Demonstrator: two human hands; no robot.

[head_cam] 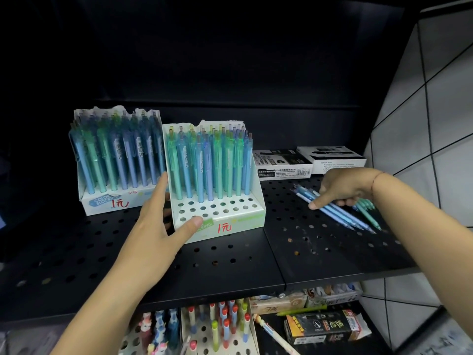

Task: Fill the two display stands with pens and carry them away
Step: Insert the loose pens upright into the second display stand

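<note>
Two white cardboard display stands sit on a black perforated shelf. The back left stand is packed with blue and green pens. The nearer stand holds pens in its rear rows, and its front rows of holes are bare. My left hand grips this nearer stand's left front corner, thumb on the front edge. Loose blue and green pens lie on the shelf to the right. My right hand rests on them, fingers curled around a few blue ones.
Two flat marker boxes lie at the back right of the shelf. A white tiled wall closes the right side. Below the shelf edge, another shelf holds more pen stands and boxes.
</note>
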